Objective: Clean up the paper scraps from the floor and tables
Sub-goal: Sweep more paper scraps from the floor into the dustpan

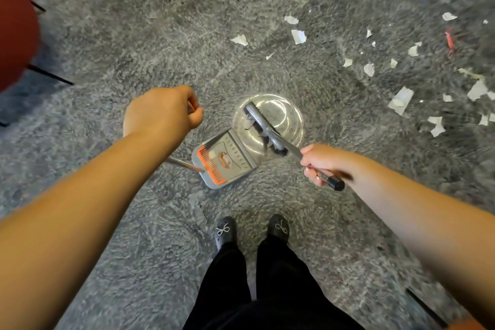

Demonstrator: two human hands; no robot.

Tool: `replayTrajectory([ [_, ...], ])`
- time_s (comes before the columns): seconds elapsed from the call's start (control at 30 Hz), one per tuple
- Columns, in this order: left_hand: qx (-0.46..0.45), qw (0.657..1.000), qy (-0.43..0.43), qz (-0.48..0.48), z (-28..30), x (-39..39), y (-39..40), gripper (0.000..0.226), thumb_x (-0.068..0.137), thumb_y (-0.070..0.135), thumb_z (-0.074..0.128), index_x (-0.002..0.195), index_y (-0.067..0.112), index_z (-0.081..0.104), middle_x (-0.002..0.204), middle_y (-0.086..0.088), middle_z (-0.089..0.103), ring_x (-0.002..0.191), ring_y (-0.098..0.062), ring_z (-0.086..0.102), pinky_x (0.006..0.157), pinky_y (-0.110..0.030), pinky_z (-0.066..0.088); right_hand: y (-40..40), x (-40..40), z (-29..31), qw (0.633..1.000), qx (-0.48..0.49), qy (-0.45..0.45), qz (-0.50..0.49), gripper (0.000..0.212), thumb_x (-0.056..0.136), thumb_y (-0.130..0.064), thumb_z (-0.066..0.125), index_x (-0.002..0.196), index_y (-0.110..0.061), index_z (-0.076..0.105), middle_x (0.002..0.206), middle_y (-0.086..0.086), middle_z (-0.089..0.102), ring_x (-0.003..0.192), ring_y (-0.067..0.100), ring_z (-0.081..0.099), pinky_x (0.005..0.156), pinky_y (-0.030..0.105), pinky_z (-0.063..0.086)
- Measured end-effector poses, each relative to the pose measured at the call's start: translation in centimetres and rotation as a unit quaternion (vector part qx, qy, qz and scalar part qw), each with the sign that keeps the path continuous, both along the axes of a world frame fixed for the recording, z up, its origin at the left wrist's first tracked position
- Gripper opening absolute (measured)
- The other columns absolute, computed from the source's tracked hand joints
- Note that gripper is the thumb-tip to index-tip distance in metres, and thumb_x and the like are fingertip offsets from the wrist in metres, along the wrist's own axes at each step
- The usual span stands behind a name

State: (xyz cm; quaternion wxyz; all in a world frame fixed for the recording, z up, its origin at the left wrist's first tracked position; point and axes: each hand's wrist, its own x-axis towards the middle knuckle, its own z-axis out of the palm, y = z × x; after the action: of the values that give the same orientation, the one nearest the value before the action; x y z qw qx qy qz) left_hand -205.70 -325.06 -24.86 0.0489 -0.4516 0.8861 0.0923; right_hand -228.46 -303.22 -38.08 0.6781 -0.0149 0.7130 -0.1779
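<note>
1. Head view: my left hand point(160, 112) grips the dustpan point(223, 161) handle.
2. My right hand point(316, 163) grips the broom point(265, 128), bristles at the pan's mouth.
3. Paper scraps point(298, 36) lie scattered ahead and rightward; I should keep the pan flat and sweep in short strokes.

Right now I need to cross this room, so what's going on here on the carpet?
A person is sweeping up. Their right hand grips the broom handle, with the broom head down by the grey dustpan. The left hand holds the dustpan's upright handle. Something pale lies under the bristles. Many paper scraps lie scattered on the carpet ahead and to the right.
</note>
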Motion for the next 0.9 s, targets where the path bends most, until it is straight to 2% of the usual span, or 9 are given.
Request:
replayTrajectory([
  [0.07,-0.002,1.0,-0.001,-0.009,0.0,-0.5,-0.3,0.016,0.087,0.046,0.062,0.082,0.033,0.057,0.071,0.007,0.059,0.068,-0.023,0.049,0.053,-0.028,0.028,0.9,0.8,-0.3,1.0,0.005,-0.006,0.014,0.03,0.09,-0.004,0.037,0.117,-0.017,0.041,0.046,0.002,0.052,0.037,0.012,0.043,0.04,0.022,0.037],
  [0.13,-0.007,1.0,-0.001,-0.019,0.0,-0.7,-0.5,0.015,0.088,0.045,0.062,0.083,0.031,0.058,0.076,0.003,0.062,0.07,-0.026,0.052,0.052,-0.028,0.029,1.5,1.9,-0.4,1.0,0.01,-0.02,0.02,0.037,0.09,-0.006,0.04,0.12,-0.026,0.038,0.049,0.003,0.054,0.039,0.012,0.045,0.04,0.023,0.038],
  [0.2,-0.002,1.0,0.006,-0.02,0.1,-0.6,-0.7,0.016,0.089,0.044,0.062,0.082,0.032,0.056,0.072,0.007,0.058,0.068,-0.023,0.051,0.05,-0.027,0.027,1.8,3.3,-0.3,0.998,0.003,-0.057,0.02,0.038,0.091,-0.007,0.042,0.123,-0.025,0.037,0.05,0.001,0.054,0.041,0.011,0.044,0.041,0.023,0.037],
  [0.33,0.006,1.0,0.017,-0.019,-0.1,0.5,-0.7,0.016,0.088,0.044,0.062,0.081,0.031,0.056,0.078,0.003,0.065,0.07,-0.025,0.055,0.053,-0.028,0.031,2.0,6.2,0.1,0.993,-0.026,-0.111,-0.009,0.046,0.095,-0.006,0.041,0.134,-0.027,0.03,0.05,-0.001,0.05,0.041,0.01,0.04,0.04,0.022,0.036],
  [0.5,0.0,1.0,0.02,-0.015,-0.2,2.0,0.0,0.016,0.088,0.045,0.06,0.08,0.033,0.053,0.078,0.004,0.066,0.069,-0.025,0.055,0.054,-0.029,0.031,2.1,8.8,1.2,0.993,-0.048,-0.099,-0.042,0.056,0.098,-0.004,0.039,0.145,-0.027,0.023,0.05,0.0,0.046,0.039,0.01,0.038,0.039,0.02,0.033],
  [0.6,0.004,1.0,0.009,-0.004,-0.1,2.0,0.4,0.014,0.086,0.045,0.06,0.082,0.031,0.058,0.075,0.008,0.063,0.068,-0.021,0.051,0.053,-0.028,0.031,3.0,8.8,2.1,0.988,-0.051,-0.116,-0.087,0.035,0.1,-0.005,0.036,0.127,-0.027,0.036,0.05,0.0,0.042,0.038,0.009,0.035,0.038,0.018,0.03],
  [0.7,0.076,0.997,-0.004,-0.004,0.3,2.2,0.4,0.012,0.083,0.044,0.062,0.078,0.033,0.059,0.071,0.015,0.055,0.071,-0.018,0.054,0.055,-0.028,0.037,4.4,8.9,3.2,0.986,-0.052,-0.114,-0.112,0.019,0.101,-0.007,0.035,0.103,-0.025,0.043,0.051,-0.001,0.04,0.038,0.008,0.034,0.038,0.018,0.029],
  [0.83,0.234,0.971,0.036,-0.019,2.1,3.1,-0.1,0.011,0.082,0.03,0.071,0.075,0.03,0.063,0.065,0.011,0.066,0.055,-0.014,0.067,0.065,-0.03,0.052,6.5,9.8,5.0,0.977,-0.073,-0.099,-0.173,0.017,0.1,-0.007,0.041,0.102,-0.022,0.049,0.054,-0.001,0.039,0.038,0.008,0.034,0.038,0.016,0.031],
  [0.9,0.234,0.97,0.055,-0.038,2.9,3.2,0.2,0.013,0.083,0.027,0.073,0.074,0.029,0.063,0.064,0.007,0.067,0.05,-0.015,0.066,0.065,-0.032,0.053,7.5,10.2,6.1,0.971,-0.079,-0.095,-0.205,0.019,0.101,-0.005,0.039,0.103,-0.02,0.05,0.055,0.0,0.038,0.038,0.007,0.033,0.038,0.015,0.03],
])
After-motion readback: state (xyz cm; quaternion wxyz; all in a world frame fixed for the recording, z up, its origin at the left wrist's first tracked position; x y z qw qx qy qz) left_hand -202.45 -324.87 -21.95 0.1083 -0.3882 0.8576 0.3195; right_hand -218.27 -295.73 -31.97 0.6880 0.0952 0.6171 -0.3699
